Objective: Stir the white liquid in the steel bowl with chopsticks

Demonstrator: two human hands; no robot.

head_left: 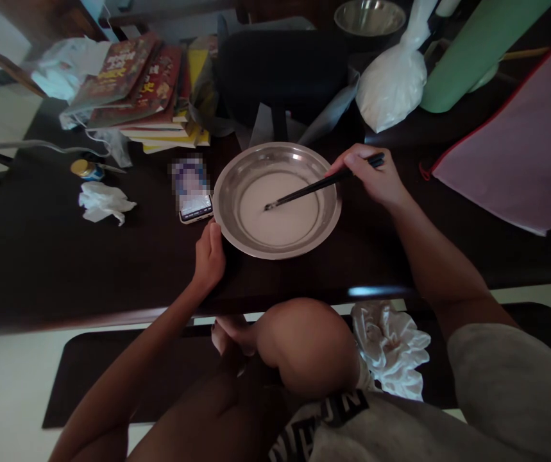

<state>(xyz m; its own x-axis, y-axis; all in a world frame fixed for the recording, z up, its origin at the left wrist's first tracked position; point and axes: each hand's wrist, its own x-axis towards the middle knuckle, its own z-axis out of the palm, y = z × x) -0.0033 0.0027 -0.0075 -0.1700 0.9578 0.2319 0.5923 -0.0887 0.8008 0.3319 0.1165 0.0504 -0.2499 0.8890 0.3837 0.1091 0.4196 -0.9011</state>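
Seated worker at a dark table point(39, 256), viewed from above. Left: a crumpled tissue point(104, 203), a small jar point(86, 169) and a stack of books point(140, 90) lie well apart from the hands; a phone point(195, 208) sits just beside the bowl's left rim. Left hand point(209, 256): fingers loosely curled, thumb up against the near-left rim of the steel bowl point(279, 200), steadying rather than gripping it. Centre: the bowl rests flat on the table between the two hands and holds a shallow pale liquid batter point(279, 215). Judged from its thin polished wall, the bowl is light, rigid and slippery, and liable to slide or slosh; the rolled rim offers the surest hold. Right hand point(376, 179): closed around the upper ends of dark chopsticks point(321, 185), which slant down-left across the right rim, tips in the batter. Far right: a white bag of powder point(393, 83), a green roll point(472, 51) and a pink folder point(516, 154) lie beyond reach of the work.
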